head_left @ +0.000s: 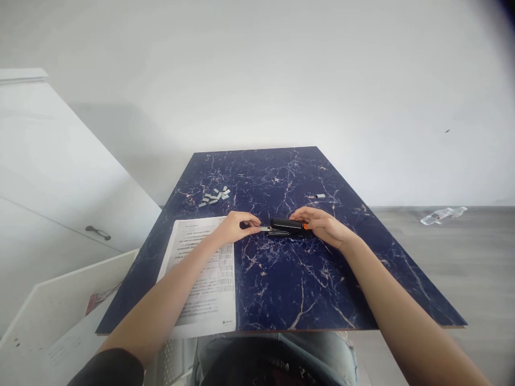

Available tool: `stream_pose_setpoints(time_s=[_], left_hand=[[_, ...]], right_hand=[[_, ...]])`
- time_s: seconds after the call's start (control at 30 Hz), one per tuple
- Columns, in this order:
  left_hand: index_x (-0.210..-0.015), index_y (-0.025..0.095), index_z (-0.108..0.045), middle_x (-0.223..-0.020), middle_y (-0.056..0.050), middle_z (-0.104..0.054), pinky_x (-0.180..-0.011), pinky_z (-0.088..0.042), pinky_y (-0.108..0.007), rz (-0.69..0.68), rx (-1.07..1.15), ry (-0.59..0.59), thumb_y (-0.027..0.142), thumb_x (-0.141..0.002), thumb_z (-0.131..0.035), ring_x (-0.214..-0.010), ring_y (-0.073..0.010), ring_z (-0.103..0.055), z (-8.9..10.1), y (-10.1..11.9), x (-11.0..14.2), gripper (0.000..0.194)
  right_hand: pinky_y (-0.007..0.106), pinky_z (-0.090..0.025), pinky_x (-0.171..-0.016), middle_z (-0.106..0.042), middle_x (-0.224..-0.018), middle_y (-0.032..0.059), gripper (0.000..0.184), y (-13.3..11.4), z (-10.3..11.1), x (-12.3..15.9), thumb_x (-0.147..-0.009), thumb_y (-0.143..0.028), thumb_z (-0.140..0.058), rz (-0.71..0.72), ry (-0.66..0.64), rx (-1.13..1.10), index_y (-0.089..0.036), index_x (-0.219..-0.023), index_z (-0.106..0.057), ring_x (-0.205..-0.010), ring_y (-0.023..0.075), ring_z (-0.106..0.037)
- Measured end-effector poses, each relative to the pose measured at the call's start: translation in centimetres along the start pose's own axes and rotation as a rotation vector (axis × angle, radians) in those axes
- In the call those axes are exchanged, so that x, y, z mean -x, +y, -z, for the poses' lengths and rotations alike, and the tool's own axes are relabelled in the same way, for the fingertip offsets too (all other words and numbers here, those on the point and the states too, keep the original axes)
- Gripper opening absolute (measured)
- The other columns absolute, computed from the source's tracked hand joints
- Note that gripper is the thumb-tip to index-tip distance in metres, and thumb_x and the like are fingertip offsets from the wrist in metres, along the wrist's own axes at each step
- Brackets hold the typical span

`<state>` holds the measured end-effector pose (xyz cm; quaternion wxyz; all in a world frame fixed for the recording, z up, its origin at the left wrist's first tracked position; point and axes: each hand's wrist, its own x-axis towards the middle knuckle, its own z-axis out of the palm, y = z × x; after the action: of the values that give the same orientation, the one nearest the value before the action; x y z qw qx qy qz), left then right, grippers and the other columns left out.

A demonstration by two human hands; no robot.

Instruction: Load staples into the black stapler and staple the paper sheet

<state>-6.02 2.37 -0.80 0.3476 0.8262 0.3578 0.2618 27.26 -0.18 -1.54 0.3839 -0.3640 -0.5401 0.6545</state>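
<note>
A black stapler (281, 224) with an orange part at its rear lies on the dark blue marbled table, pointing left. My right hand (324, 225) grips its rear end, the fingers curled around the orange part. At the stapler's front, my left hand (241, 228) pinches the end of a slim silvery metal piece (264, 229) that sticks out. Whether this piece is the staple tray or a strip of staples, I cannot tell. Under my left wrist lies a stack of printed paper sheets (209, 316). Several staple strips (217, 197) are heaped beyond the paper.
One more staple strip (319, 196) sits apart, beyond my right hand. The table (273, 300) stands against a white wall. To the left are a white cabinet (52, 161) and an open drawer (80, 268) with papers inside. A clear plastic bottle (442, 215) lies on the floor at right.
</note>
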Motion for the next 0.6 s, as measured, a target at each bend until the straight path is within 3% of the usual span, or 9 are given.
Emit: stream_pose_setpoints(time_s=[0.13, 0.23, 0.3, 0.4, 0.53, 0.6], left_hand=[[-0.105, 0.021, -0.078, -0.101, -0.006, -0.077, -0.082, -0.056, -0.031, -0.065, -0.048, 0.015, 0.035, -0.084, -0.080, -0.084, -0.0178, -0.072, -1.2, 0.9, -0.1, 0.026], [-0.103, 0.021, -0.078, -0.103, -0.007, -0.076, -0.081, -0.056, -0.031, -0.078, -0.066, 0.047, 0.030, -0.088, -0.075, -0.083, -0.0177, -0.071, -1.9, 0.8, -0.2, 0.018], [-0.101, 0.020, -0.078, -0.101, -0.007, -0.076, -0.081, -0.056, -0.031, -0.071, -0.059, 0.063, 0.029, -0.088, -0.075, -0.083, -0.0179, -0.071, -2.1, 0.6, -0.2, 0.016], [-0.101, 0.021, -0.078, -0.101, -0.006, -0.076, -0.081, -0.057, -0.032, -0.082, -0.051, 0.077, 0.030, -0.085, -0.077, -0.082, -0.0180, -0.071, -2.1, 0.5, -0.1, 0.018], [-0.105, 0.022, -0.077, -0.107, -0.007, -0.075, -0.089, -0.057, -0.035, -0.085, 0.000, 0.190, 0.032, -0.089, -0.073, -0.087, -0.0184, -0.071, -2.5, 1.1, -0.1, 0.019], [-0.108, 0.021, -0.075, -0.112, -0.008, -0.075, -0.092, -0.057, -0.037, -0.008, 0.176, 0.268, 0.034, -0.088, -0.075, -0.091, -0.0193, -0.072, -3.0, 1.4, -0.2, 0.024]], right_hand=[[0.047, -0.047, -0.103, -0.072, -0.121, 0.0066, 0.037, -1.0, -0.6, 0.3, -0.080, -0.023, -0.065, 0.038, -0.044, 0.162, -0.026, -0.116, -0.070, -0.117, 0.0293, -0.064], [0.047, -0.050, -0.097, -0.073, -0.121, 0.0064, 0.045, -1.1, -1.2, 0.4, -0.080, -0.033, -0.075, 0.112, -0.080, 0.548, -0.028, -0.124, -0.069, -0.109, 0.0307, -0.066], [0.047, -0.052, -0.092, -0.074, -0.115, 0.0063, 0.046, -0.7, -1.7, 0.2, -0.077, -0.032, -0.079, 0.174, -0.026, 0.793, -0.029, -0.123, -0.070, -0.101, 0.0307, -0.067], [0.049, -0.053, -0.092, -0.075, -0.111, 0.0062, 0.034, 0.0, -2.5, 0.0, -0.084, -0.026, -0.072, 0.328, 0.104, 0.946, -0.030, -0.118, -0.072, -0.099, 0.0302, -0.068], [0.055, -0.051, -0.100, -0.073, -0.122, 0.0067, 0.038, 0.3, -3.5, 0.3, -0.092, -0.015, -0.056, 0.631, 0.222, 1.025, -0.031, -0.124, -0.070, -0.114, 0.0310, -0.064], [0.058, -0.048, -0.105, -0.070, -0.131, 0.0074, 0.045, 0.2, -3.8, 0.8, -0.095, -0.012, -0.050, 0.721, 0.234, 1.089, -0.030, -0.131, -0.068, -0.122, 0.0315, -0.061]])
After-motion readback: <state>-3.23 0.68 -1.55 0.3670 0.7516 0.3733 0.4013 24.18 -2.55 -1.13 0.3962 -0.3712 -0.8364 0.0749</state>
